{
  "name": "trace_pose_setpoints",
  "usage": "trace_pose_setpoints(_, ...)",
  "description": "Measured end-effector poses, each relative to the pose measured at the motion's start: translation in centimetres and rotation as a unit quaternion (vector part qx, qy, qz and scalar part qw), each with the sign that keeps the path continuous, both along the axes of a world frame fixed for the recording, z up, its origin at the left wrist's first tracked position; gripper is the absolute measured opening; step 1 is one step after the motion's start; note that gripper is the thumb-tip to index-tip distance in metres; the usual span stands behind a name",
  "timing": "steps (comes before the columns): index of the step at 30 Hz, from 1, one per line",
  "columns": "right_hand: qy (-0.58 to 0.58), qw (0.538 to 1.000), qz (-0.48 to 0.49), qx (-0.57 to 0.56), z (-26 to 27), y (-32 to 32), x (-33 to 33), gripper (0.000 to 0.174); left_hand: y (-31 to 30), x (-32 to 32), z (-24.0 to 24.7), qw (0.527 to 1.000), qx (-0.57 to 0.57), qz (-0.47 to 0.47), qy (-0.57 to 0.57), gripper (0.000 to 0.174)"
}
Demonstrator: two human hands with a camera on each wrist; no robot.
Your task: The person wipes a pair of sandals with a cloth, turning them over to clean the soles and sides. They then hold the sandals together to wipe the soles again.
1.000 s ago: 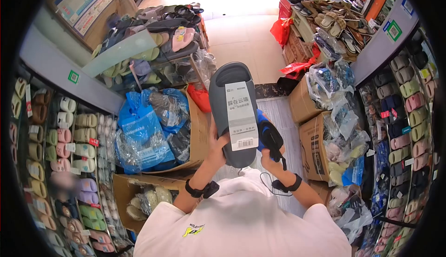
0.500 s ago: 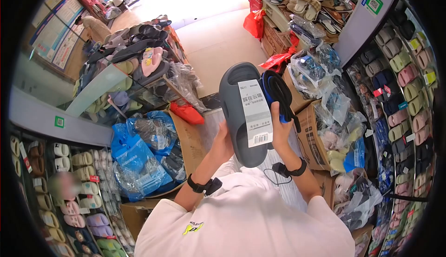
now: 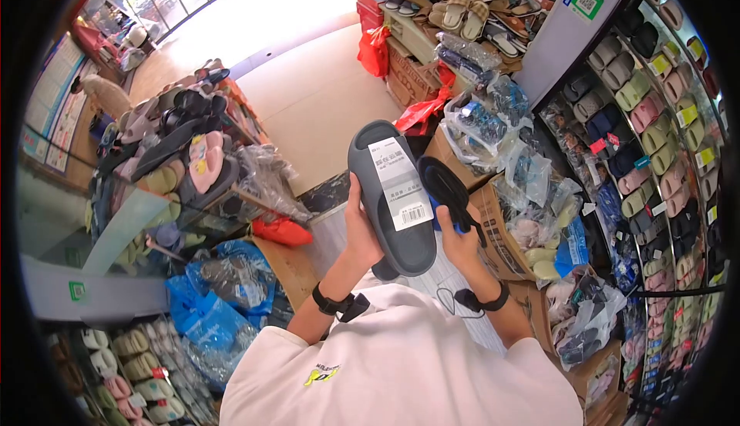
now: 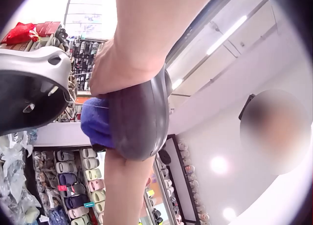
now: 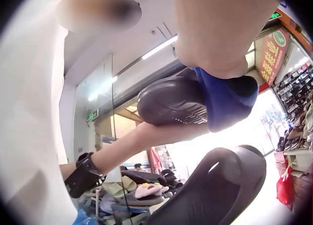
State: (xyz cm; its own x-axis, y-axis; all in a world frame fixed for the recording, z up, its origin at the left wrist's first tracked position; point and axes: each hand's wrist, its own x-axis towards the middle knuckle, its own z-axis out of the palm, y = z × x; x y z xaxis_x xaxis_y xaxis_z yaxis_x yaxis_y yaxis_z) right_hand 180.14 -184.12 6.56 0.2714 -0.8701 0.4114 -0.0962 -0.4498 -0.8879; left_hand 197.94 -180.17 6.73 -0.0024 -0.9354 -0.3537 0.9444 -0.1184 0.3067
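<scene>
In the head view a dark grey slide slipper [image 3: 393, 241] with a white paper label band [image 3: 398, 187] is held up in front of the chest, sole away from the wearer. My left hand [image 3: 362, 233] grips its left edge. On the other side my right hand [image 3: 460, 241] holds a soft blue and black cloth piece [image 3: 441, 179] with a dangling black strap. In the right wrist view the blue cloth [image 5: 227, 105] lies against the slipper's side [image 5: 171, 100]. From the left wrist the slipper's rounded end [image 4: 142, 119] shows below the hand.
Cardboard boxes [image 3: 493, 229] filled with plastic-wrapped slippers stand close on the right, with blue bags [image 3: 204, 318] to the left. Piles of slippers [image 3: 166, 149] cover low stands at the left and back right. Slipper racks [image 3: 647, 141] line both walls around a pale floor [image 3: 316, 110].
The head view has swung to the right, so the shop's surroundings slide left. The slipper now leans more to the left at its top, and the right hand with the cloth sits lower, a little off its edge.
</scene>
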Motion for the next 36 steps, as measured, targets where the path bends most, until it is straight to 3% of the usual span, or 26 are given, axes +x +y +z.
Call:
trace_pose_setpoints(2, 0.009, 1.0, -0.009, -0.004, -1.1, -1.0, 0.3, 0.036, -2.6, 1.7, -0.3, 1.0, -0.013, 0.007, 0.002, 0.073)
trace_pose_setpoints(4, 0.009, 1.0, 0.025, 0.009, -1.1, -2.1, 1.5, 0.055, -5.4, 3.7, -0.7, 0.999, -0.043, 0.01, 0.012, 0.071)
trace_pose_setpoints(7, 0.194, 0.967, -0.042, -0.159, -1.4, -3.3, 2.9, 0.063, -9.4, 5.5, -0.5, 0.998, -0.051, 0.03, -0.006, 0.07)
trace_pose_setpoints(10, 0.338, 0.91, -0.058, -0.232, -1.3, -4.4, 3.9, 0.066, -12.5, 6.2, -0.7, 0.999, -0.045, 0.02, -0.013, 0.068)
trace_pose_setpoints(16, 0.316, 0.926, -0.19, -0.082, -1.7, -6.0, 6.3, 0.052, -15.9, 4.5, -2.4, 0.997, -0.024, -0.064, -0.041, 0.064)
trace_pose_setpoints(20, 0.275, 0.927, -0.249, -0.056, -2.4, -6.8, 5.9, 0.047, -16.9, 1.6, -4.1, 0.989, -0.015, -0.133, -0.055, 0.064)
trace_pose_setpoints(25, 0.256, 0.932, -0.255, 0.006, -2.3, -4.6, 2.1, 0.055, -19.1, -2.7, -3.4, 0.981, -0.024, -0.184, -0.052, 0.065)
trace_pose_setpoints(32, 0.303, 0.912, -0.275, 0.038, -2.7, -0.1, -5.7, 0.046, -21.7, -9.5, -3.5, 0.963, 0.024, -0.268, -0.012, 0.069)
trace_pose_setpoints(33, 0.307, 0.908, -0.28, 0.046, -3.1, 0.4, -6.7, 0.038, -21.8, -10.6, -3.8, 0.959, 0.034, -0.28, -0.017, 0.07)
trace_pose_setpoints(36, 0.178, 0.912, -0.358, 0.088, -4.2, 1.0, -8.7, 0.036, -21.6, -14.6, -3.8, 0.948, 0.025, -0.315, -0.045, 0.072)
